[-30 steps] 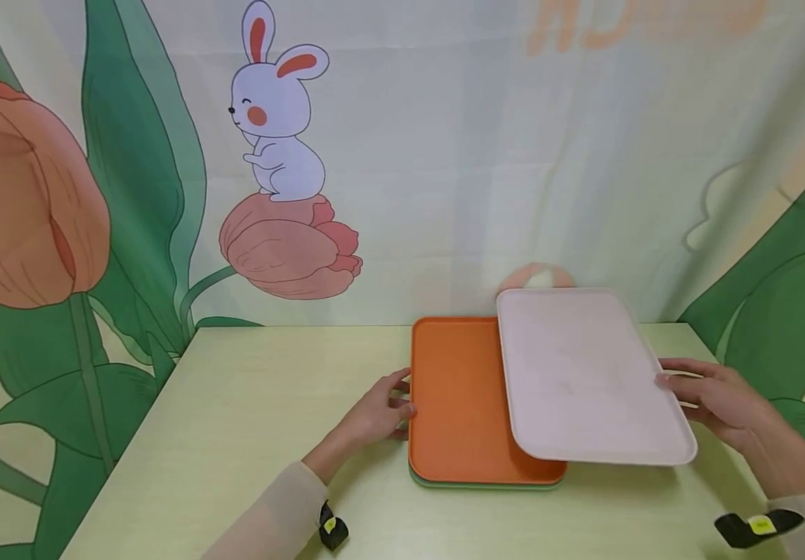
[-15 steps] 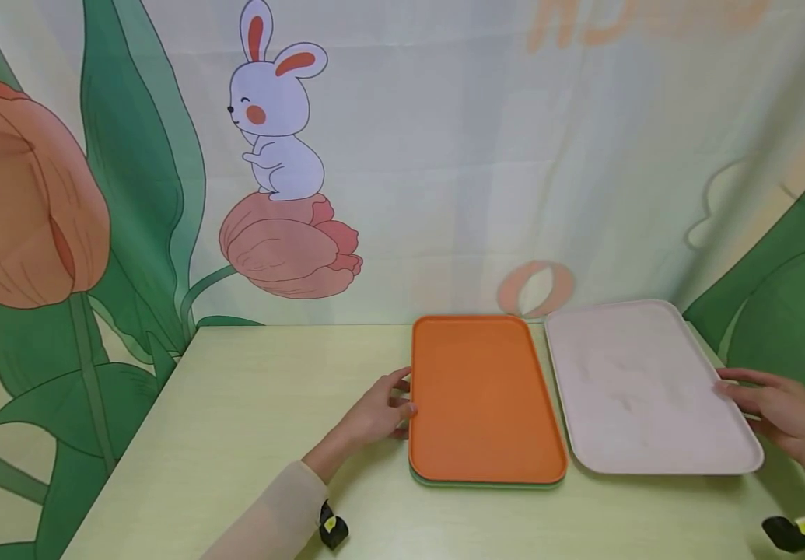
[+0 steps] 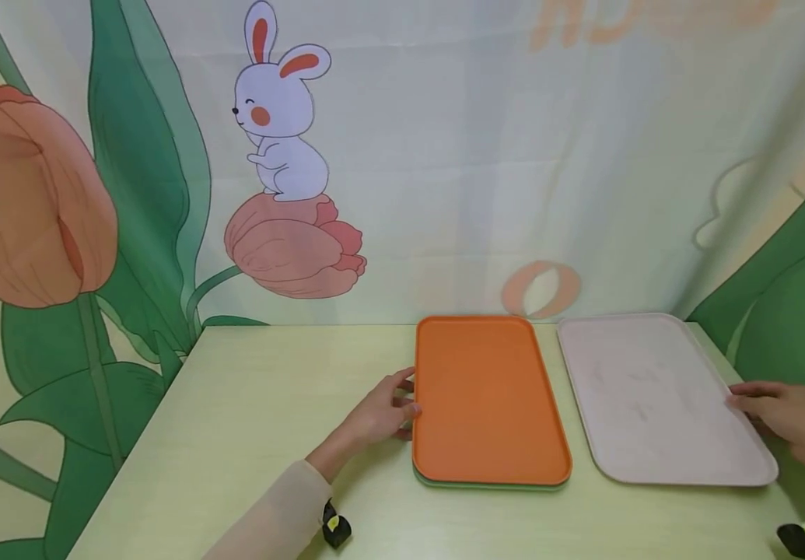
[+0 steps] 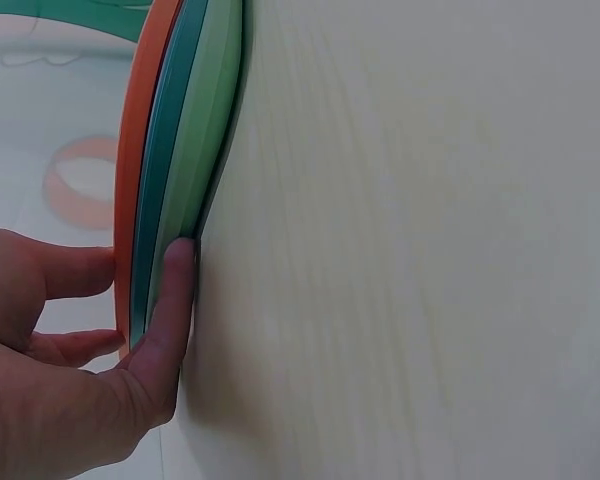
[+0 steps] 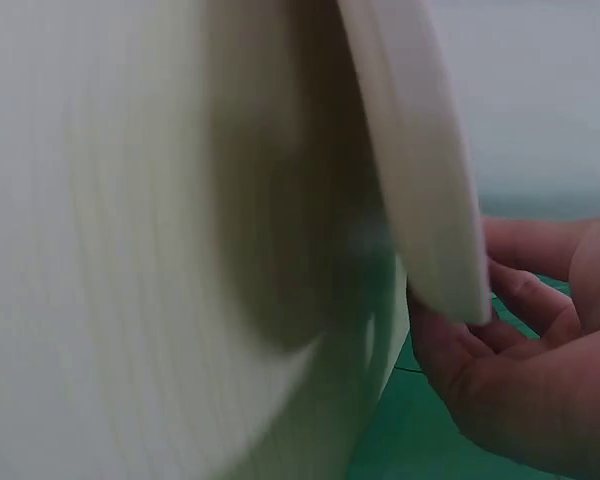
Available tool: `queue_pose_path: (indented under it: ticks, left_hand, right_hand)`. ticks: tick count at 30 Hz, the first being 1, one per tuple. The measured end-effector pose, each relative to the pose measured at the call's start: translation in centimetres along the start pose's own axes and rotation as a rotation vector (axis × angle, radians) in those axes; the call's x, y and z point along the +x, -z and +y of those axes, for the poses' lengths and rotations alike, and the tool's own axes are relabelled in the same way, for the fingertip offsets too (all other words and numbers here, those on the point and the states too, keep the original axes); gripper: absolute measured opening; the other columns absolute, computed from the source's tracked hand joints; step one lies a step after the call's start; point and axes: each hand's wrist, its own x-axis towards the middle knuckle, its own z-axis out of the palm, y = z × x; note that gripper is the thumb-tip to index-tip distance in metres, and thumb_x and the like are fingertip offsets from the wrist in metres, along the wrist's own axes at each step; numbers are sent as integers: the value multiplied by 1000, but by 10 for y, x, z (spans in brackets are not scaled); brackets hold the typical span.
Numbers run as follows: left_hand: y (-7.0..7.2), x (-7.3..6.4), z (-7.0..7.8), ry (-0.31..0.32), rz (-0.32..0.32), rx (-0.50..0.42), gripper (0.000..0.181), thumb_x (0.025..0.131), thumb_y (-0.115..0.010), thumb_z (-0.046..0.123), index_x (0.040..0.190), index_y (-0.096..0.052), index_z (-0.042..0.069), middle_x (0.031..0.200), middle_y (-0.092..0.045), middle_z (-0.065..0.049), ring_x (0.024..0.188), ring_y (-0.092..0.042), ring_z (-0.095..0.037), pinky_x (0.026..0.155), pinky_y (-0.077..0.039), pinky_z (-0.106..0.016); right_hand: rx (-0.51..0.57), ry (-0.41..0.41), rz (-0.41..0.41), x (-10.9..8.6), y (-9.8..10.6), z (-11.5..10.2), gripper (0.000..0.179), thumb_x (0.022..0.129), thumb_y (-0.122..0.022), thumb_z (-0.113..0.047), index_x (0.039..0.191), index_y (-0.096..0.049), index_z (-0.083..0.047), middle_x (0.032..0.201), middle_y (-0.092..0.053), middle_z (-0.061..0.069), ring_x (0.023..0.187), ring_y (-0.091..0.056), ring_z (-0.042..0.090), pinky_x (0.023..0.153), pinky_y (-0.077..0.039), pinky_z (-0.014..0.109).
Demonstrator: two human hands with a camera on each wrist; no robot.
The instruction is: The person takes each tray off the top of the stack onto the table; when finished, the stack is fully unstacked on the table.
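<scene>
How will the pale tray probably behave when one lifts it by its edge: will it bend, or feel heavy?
The pale tray is probably stiff: it looks flat, without visible sag, while the right hand grips only one edge. It is likely light for its size, being shallow and thin-rimmed. Its broad, flat shape suggests sliding, not rolling.

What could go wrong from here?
1. The right hand grips the pale tray only at its right edge, so it could tilt or slip from the fingers.
2. That tray sits close to the right edge of the table; a bit more drift that way might leave it overhanging.
3. The left hand touches the stack's side; a push might skew the orange tray.
</scene>
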Motion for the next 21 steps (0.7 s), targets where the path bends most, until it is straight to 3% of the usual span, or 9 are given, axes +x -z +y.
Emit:
queue_pose_path:
  ticks: [2,4,11,15,18,21]
  left_hand:
    - [0,0,0,-4,2,-8,71,106,-62,3,168,-28,9,154,-43,-20,122,-60,-31,75,-66,-42]
    - [1,0,-1,-3,6,-13,70,106,-62,2,168,-28,9,154,-43,-20,122,-60,-32,75,-66,-43]
    - [0,0,-2,-2,10,-1,70,106,-62,3,168,-29,10,153,-44,-19,123,-60,-31,75,-66,-41]
    - [-1,-1,-1,-6,9,4,71,106,-63,3,167,-29,9,153,-44,-20,122,-60,-31,74,-66,-41]
    - [0,-1,-1,-9,7,9,71,106,-63,3,167,-29,9,153,-44,-20,121,-60,-30,74,-66,-41]
    - [0,-1,-1,-8,8,9,71,106,-63,3,167,-30,10,153,-44,-19,122,-60,-30,74,-66,-41]
  right_hand:
    - [-106,40,42,2,-3,0,50,107,-61,-22,131,-57,21,103,-70,17,74,-59,-3,63,-58,30]
    - [-161,69,67,3,-5,0,48,105,-63,-20,130,-59,21,108,-69,26,74,-57,-3,61,-55,27]
    - [-177,65,108,6,-7,4,42,103,-63,-14,126,-60,21,112,-65,35,75,-57,3,59,-52,25]
    - [-208,37,136,7,-8,8,38,103,-61,-10,124,-62,21,120,-59,43,85,-65,29,61,-51,28]
    - [-257,27,175,7,-9,10,33,101,-61,-9,119,-65,19,122,-57,45,98,-61,50,63,-49,30]
    - [-301,36,210,7,-9,9,29,98,-63,-8,113,-68,17,116,-61,42,98,-60,54,61,-48,31]
